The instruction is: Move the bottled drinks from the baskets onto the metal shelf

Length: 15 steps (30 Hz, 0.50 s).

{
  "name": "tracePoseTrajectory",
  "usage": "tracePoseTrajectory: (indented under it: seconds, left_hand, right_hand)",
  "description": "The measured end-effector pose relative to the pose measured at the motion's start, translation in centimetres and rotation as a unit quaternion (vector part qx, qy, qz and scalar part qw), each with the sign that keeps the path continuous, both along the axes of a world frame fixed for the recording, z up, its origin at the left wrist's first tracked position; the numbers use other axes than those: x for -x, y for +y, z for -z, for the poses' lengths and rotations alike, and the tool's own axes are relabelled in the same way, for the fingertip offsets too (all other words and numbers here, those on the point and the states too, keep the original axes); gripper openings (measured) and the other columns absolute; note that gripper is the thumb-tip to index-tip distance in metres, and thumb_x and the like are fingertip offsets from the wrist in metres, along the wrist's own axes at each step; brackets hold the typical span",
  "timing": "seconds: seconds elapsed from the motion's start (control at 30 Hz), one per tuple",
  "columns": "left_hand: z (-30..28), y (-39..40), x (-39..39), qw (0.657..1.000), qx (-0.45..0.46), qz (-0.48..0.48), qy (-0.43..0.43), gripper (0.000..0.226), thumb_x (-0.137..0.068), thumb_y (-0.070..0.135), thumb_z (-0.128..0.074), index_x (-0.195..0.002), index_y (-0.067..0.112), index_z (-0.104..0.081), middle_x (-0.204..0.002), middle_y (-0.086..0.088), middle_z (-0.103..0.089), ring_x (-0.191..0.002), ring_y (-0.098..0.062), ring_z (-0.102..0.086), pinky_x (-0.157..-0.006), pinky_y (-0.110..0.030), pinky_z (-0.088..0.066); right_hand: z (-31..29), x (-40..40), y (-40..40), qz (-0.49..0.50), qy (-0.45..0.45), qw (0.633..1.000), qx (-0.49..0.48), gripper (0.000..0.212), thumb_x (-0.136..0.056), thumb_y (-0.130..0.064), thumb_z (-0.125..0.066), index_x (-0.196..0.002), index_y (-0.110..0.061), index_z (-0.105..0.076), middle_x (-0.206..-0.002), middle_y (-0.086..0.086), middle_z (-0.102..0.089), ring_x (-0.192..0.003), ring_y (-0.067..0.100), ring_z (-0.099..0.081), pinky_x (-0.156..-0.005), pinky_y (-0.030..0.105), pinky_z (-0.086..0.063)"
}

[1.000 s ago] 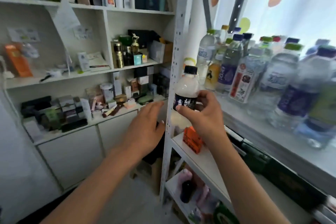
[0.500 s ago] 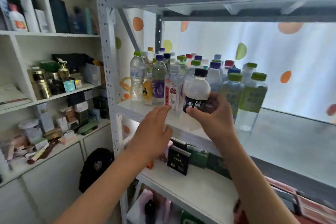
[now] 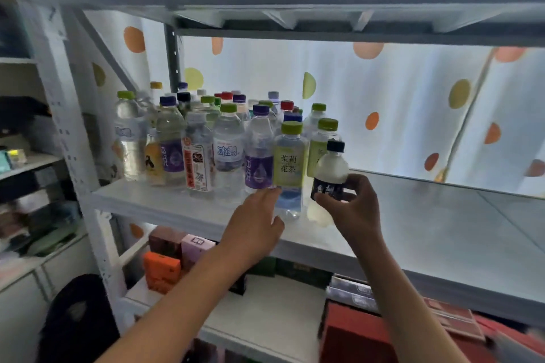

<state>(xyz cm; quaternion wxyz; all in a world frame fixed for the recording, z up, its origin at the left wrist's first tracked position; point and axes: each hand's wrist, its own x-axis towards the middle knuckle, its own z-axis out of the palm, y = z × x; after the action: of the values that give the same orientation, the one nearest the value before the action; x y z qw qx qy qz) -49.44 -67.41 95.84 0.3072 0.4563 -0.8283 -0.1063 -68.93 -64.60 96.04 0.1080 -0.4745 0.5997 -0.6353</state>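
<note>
In the middle of the frame the right hand [image 3: 352, 209] grips a small black-capped bottle [image 3: 330, 171] by its dark label, upright, just right of the green-capped tea bottle [image 3: 289, 165]; it seems to be slightly above the metal shelf [image 3: 413, 233], but the view is not clear enough to be sure. The left hand [image 3: 253, 224] is relaxed, holding nothing, its straight fingertips at the base of the tea bottle. More bottles [image 3: 200, 144] stand crowded on the shelf at centre left.

Bottles [image 3: 224, 138] on shelf [image 3: 413, 233], left part; boxes [image 3: 177, 256] beneath.
</note>
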Motion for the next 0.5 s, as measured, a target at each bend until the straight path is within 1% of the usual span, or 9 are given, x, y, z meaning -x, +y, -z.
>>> tracePoseTrajectory:
  seconds: [0.07,0.2,0.27,0.33,0.4,0.47,0.5]
  left_hand:
    - [0.5,-0.4,0.9,1.000,-0.004,0.011,-0.019,0.062,-0.094,0.027,-0.053,-0.151,0.027,-0.028,-0.156,0.003,-0.030,-0.139,-0.016,-0.032,-0.112,-0.031,-0.027]
    - [1.4,-0.9,2.2,0.999,0.000,0.029,-0.038,0.057,-0.093,0.025,-0.050,-0.147,0.023,-0.036,-0.150,0.002,-0.039,-0.131,-0.016,-0.040,-0.106,-0.028,-0.032]
    - [1.8,-1.1,2.4,0.998,0.008,0.028,-0.049,0.055,-0.092,0.025,-0.050,-0.146,0.021,-0.039,-0.148,0.002,-0.042,-0.129,-0.016,-0.041,-0.105,-0.029,-0.033]
    - [2.3,-1.2,2.3,0.998,0.010,0.027,-0.057,0.053,-0.092,0.025,-0.050,-0.144,0.021,-0.041,-0.146,0.001,-0.045,-0.128,-0.017,-0.042,-0.104,-0.029,-0.035]
    - [2.6,-1.3,2.1,0.998,0.002,0.029,-0.054,0.051,-0.092,0.024,-0.049,-0.143,0.020,-0.043,-0.143,0.000,-0.047,-0.124,-0.018,-0.045,-0.100,-0.027,-0.035]
    - [2.7,-1.4,1.8,0.998,-0.011,0.028,-0.052,0.047,-0.093,0.022,-0.049,-0.139,0.020,-0.045,-0.139,-0.001,-0.050,-0.117,-0.019,-0.050,-0.092,-0.023,-0.035]
    - [2.8,-1.5,1.7,0.998,-0.012,0.028,-0.052,0.045,-0.093,0.022,-0.049,-0.138,0.019,-0.047,-0.136,-0.002,-0.052,-0.114,-0.019,-0.052,-0.089,-0.023,-0.035]
  right_hand:
    - [0.8,0.7,-0.6,0.008,-0.001,1.000,-0.010,0.056,-0.063,-0.027,-0.092,-0.106,-0.027,-0.056,-0.095,-0.016,-0.066,-0.084,0.000,-0.067,-0.063,0.013,-0.048]
    - [2.0,0.9,-1.7,-0.001,-0.001,1.000,-0.017,0.056,-0.063,-0.025,-0.091,-0.098,-0.038,-0.050,-0.096,-0.020,-0.064,-0.087,-0.003,-0.065,-0.058,0.007,-0.047]
    - [2.3,0.8,-2.2,-0.013,0.000,1.000,-0.015,0.057,-0.064,-0.025,-0.091,-0.100,-0.040,-0.050,-0.099,-0.021,-0.063,-0.091,-0.003,-0.065,-0.061,0.008,-0.048]
    - [2.6,0.5,-2.5,-0.025,0.004,1.000,-0.016,0.057,-0.067,-0.025,-0.090,-0.108,-0.036,-0.052,-0.101,-0.021,-0.063,-0.096,0.002,-0.065,-0.070,0.011,-0.048]
    - [2.9,0.3,-2.6,-0.024,0.018,0.999,-0.017,0.055,-0.071,-0.026,-0.088,-0.116,-0.031,-0.056,-0.105,-0.020,-0.064,-0.100,0.008,-0.063,-0.077,0.018,-0.048]
    - [3.1,0.2,-2.6,-0.006,0.048,0.999,-0.021,0.054,-0.075,-0.031,-0.085,-0.123,-0.026,-0.060,-0.106,-0.015,-0.065,-0.099,0.011,-0.062,-0.079,0.025,-0.050]
    - [3.2,0.2,-2.6,0.001,0.059,0.998,-0.024,0.055,-0.077,-0.033,-0.083,-0.127,-0.025,-0.060,-0.106,-0.013,-0.065,-0.098,0.011,-0.062,-0.079,0.026,-0.050]
